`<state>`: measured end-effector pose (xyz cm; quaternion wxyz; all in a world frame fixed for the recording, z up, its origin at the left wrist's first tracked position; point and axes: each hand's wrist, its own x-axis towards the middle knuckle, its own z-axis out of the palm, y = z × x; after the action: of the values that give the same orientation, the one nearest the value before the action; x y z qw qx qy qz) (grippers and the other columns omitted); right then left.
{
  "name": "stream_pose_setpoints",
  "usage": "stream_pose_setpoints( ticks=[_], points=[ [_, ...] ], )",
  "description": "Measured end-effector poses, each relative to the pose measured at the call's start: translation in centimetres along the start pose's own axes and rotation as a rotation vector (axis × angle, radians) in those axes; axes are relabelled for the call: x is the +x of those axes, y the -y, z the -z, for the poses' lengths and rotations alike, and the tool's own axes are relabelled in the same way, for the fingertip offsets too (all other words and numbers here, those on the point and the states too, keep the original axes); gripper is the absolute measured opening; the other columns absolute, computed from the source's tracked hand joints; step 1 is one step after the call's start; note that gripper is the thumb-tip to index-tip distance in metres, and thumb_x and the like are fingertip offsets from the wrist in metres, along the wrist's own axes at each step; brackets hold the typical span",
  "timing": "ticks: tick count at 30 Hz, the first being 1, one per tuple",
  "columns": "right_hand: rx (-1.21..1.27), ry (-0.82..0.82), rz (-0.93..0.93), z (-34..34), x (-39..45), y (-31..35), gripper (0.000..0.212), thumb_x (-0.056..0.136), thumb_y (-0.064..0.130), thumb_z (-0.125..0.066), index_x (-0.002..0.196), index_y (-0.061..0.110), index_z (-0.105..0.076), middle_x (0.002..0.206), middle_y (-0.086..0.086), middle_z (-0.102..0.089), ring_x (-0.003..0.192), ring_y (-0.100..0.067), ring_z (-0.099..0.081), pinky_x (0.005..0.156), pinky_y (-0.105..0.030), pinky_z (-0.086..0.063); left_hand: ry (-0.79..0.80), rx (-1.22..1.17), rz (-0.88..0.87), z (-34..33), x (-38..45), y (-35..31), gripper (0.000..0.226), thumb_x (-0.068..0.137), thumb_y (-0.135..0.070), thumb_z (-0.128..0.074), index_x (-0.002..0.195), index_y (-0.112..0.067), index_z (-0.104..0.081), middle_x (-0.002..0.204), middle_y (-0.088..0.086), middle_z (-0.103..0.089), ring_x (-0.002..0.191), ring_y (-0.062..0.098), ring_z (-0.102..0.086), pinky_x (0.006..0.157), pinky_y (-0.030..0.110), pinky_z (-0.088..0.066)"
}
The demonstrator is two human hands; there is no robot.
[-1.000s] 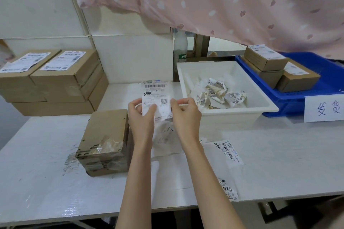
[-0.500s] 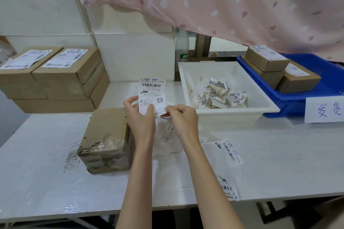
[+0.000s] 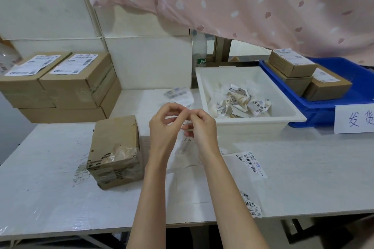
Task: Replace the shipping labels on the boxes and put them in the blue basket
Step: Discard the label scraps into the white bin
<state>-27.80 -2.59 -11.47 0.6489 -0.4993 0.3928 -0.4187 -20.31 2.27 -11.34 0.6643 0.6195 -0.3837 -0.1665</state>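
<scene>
Head view: fingertips of the left hand point(image 3: 164, 127) and right hand point(image 3: 202, 129) meet above the counter point(image 3: 50, 178), curled and pinching between them a thin white paper shipping label point(image 3: 187, 125) with its backing, most of it blurred and hidden behind the hands. Just left of the left hand stands a worn brown cardboard box point(image 3: 116, 151) with torn clear tape and no label on its top face. Loose printed barcode labels point(image 3: 251, 164) lie on the counter to the right of the right forearm. Behind the hands, a white rectangular plastic tub point(image 3: 261, 125) holds crumpled label scraps point(image 3: 238, 102). Right of it, the blue plastic basket point(image 3: 342, 105) contains three labelled brown boxes point(image 3: 291, 65). A stack of labelled brown cartons point(image 3: 66, 85) sits at the counter's far left, against the wall.
</scene>
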Motion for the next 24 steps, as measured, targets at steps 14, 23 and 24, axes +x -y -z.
stream_pose_setpoints(
  ticks=[14, 23, 24],
  points=[
    [-0.037, 0.038, 0.112, -0.53, 0.35, -0.24, 0.021, 0.098, 0.014, -0.051, 0.078, 0.016, -0.056, 0.07, 0.005, -0.057, 0.066, -0.01, -0.053, 0.066, -0.025, -0.047, -0.12, -0.09, 0.052, 0.14, 0.13, 0.64, 0.005, 0.087, -0.005, -0.07, 0.084, -0.004, -0.073, 0.083, 0.01, -0.074, 0.078, 0.014, -0.07, 0.069, 0.017, -0.051],
    [0.037, 0.039, 0.032, -0.54, 0.29, -0.05, 0.015, 0.095, 0.01, -0.055, 0.084, 0.005, -0.063, 0.081, -0.009, -0.063, 0.072, -0.015, -0.059, 0.067, -0.025, -0.052, -0.126, -0.066, 0.029, 0.16, 0.14, 0.6, 0.005, 0.086, -0.004, -0.07, 0.085, -0.002, -0.074, 0.085, 0.011, -0.073, 0.08, 0.016, -0.069, 0.071, 0.018, -0.051],
    [0.034, 0.041, 0.035, -0.5, 0.32, -0.07, 0.015, 0.095, 0.008, -0.054, 0.083, 0.004, -0.062, 0.081, -0.01, -0.063, 0.074, -0.016, -0.059, 0.068, -0.025, -0.052, -0.128, -0.066, 0.032, 0.16, 0.15, 0.64, 0.004, 0.086, -0.003, -0.07, 0.085, -0.002, -0.074, 0.085, 0.011, -0.073, 0.081, 0.016, -0.069, 0.071, 0.018, -0.051]
  ],
)
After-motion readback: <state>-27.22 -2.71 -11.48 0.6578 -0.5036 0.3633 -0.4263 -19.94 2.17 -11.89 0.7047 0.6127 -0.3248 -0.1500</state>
